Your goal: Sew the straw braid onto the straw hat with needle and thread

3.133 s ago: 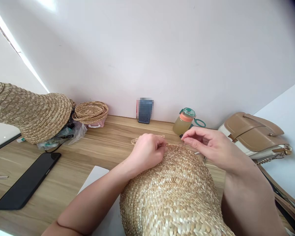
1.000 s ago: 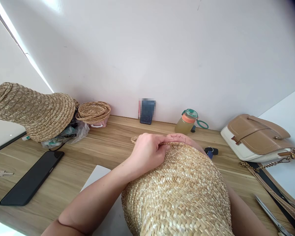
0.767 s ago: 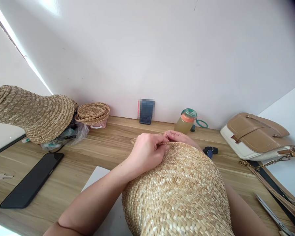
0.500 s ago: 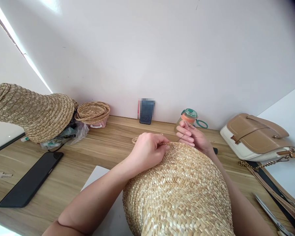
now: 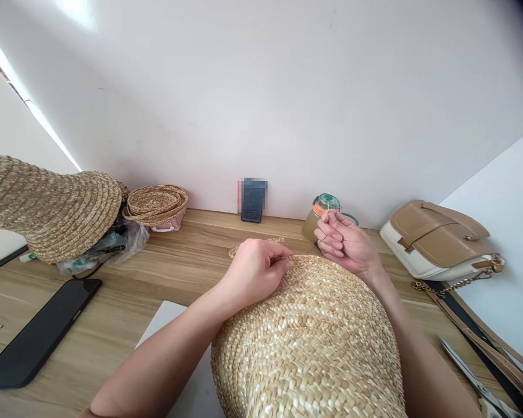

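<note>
A woven straw hat [image 5: 314,337] fills the lower middle of the view, its far edge tilted up. On that edge my left hand [image 5: 261,270] is closed, thumb and forefinger pinching the braid. A loose end of straw braid [image 5: 275,240] shows just beyond the left knuckles. Past the hat's rim, to the right, my right hand [image 5: 346,241] is raised and closed, with its fingers curled. From its pinched fingertips a thin, pale, needle-like piece [image 5: 328,205] sticks up; its lower part is hidden.
A bottle [image 5: 311,225] stands behind my right hand. Scissors [image 5: 466,366] and a handbag [image 5: 440,238] lie right. A phone [image 5: 253,200] leans on the wall. Coiled straw braid [image 5: 157,203], another straw hat [image 5: 70,203] and a black flat case [image 5: 43,334] are left.
My right hand has gone from loosely spread fingers to a closed pinch, and the thin pale piece now shows. My left hand keeps its pinch. The whole view has shifted slightly.
</note>
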Demonstrator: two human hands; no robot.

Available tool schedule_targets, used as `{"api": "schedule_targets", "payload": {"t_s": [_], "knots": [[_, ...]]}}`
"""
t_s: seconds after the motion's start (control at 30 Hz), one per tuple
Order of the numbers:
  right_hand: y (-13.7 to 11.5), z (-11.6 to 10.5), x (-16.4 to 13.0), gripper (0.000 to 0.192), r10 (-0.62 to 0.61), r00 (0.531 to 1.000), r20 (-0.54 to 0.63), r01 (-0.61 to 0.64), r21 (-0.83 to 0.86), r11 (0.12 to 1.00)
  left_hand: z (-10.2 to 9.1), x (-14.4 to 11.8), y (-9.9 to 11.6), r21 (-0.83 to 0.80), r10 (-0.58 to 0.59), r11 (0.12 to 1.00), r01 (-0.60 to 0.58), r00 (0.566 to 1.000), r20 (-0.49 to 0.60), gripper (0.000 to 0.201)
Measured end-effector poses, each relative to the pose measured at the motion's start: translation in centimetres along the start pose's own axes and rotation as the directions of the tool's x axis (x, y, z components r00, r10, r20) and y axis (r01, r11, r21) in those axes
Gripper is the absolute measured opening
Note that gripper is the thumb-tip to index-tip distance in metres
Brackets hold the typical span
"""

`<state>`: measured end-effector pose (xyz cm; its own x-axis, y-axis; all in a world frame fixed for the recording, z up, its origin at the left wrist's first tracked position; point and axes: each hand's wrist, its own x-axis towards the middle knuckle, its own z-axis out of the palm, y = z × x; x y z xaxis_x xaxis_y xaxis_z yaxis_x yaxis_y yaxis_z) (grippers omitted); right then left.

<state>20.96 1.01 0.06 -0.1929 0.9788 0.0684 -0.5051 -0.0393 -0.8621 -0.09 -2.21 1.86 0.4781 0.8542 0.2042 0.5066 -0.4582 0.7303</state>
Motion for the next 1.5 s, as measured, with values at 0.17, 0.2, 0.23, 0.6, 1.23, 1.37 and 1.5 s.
{"api": "schedule_targets", "payload": {"t_s": [0.17, 0.2, 0.23, 0.6, 1.23, 1.37, 1.5], "knots": [[-0.3, -0.4, -0.1, 0.015, -0.015, 1.0, -0.02, 0.015, 0.014, 1.0, 0.1, 0.2, -0.1, 0.005, 0.007, 1.0, -0.007, 1.0, 0.016, 0.022], [-0.3, -0.5, 0.0, 0.015, -0.02, 0.999, -0.026, 0.02, 0.018, 1.0, 0.1, 0.2, -0.2, -0.001, 0.009, 1.0, -0.009, 1.0, 0.02, 0.022], [-0.3, -0.5, 0.0, 0.015, -0.023, 0.999, -0.029, 0.024, 0.022, 0.999, 0.1, 0.2, -0.2, -0.005, 0.008, 1.0, -0.008, 1.0, 0.022, 0.022], [-0.1, -1.2, 0.4, 0.015, -0.016, 0.999, -0.05, 0.019, 0.054, 0.998, 0.2, 0.1, -0.3, 0.001, -0.011, 1.0, 0.011, 1.0, 0.028, 0.021], [-1.1, 0.4, -2.1, 0.018, 0.189, 0.971, 0.148, -0.02, -0.735, 0.678, 0.5, 0.6, -0.9, 0.003, -0.048, 0.999, 0.048, 0.989, 0.141, 0.02], [-0.9, 1.3, -2.2, 0.025, 0.366, 0.903, 0.226, 0.011, -0.863, 0.505, 0.6, 0.8, -1.3, -0.022, -0.07, 0.997, 0.075, 0.983, 0.168, 0.021], [-0.7, 1.7, -2.1, 0.025, 0.368, 0.895, 0.251, 0.054, -0.881, 0.47, 0.2, 0.9, -1.7, -0.074, -0.079, 0.993, 0.097, 0.973, 0.215, 0.023]]}}
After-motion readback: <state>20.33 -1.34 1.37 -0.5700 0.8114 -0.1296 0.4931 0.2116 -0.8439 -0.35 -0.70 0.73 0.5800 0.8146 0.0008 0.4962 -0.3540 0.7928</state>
